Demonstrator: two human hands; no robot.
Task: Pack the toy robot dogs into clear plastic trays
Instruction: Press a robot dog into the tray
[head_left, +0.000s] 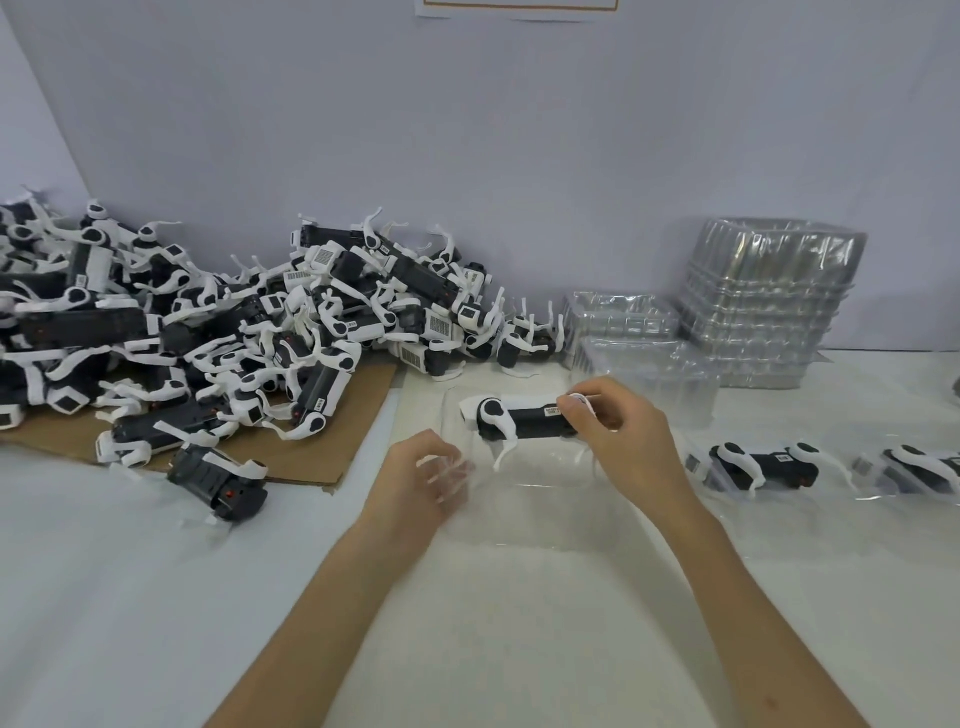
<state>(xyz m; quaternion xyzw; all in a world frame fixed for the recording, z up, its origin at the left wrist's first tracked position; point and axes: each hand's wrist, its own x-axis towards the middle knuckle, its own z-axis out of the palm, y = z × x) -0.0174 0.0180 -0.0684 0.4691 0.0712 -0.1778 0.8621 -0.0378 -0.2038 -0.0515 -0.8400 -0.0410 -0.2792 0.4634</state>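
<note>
Head view. Your two bare forearms reach in from the near edge over the white worktop (156, 597).

- Left hand (421, 483): at the left rim of a clear tray (519, 519) lying flat at centre. Fingers are blurred and seen partly through the plastic, so you cannot tell whether they grip the rim or only touch it.
- Right hand (618, 431): fingers curled round the right end of one toy robot dog (524, 421), pinching it. The dog lies lengthwise, black body and white legs, over the far part of the tray. Seated or just above it: cannot tell.
- Left, far: large pile of dogs (234, 322), heaped partly on a cardboard sheet (343, 410) and against the wall (467, 130).
- One loose dog (223, 478) lies at the near edge of the cardboard.
- Right, far: tall stack of trays (763, 301), with a lower stack (623, 317) just left of it.
- Right of your right hand: two packed dogs in a row (758, 467), (924, 467), each in clear plastic.
</note>
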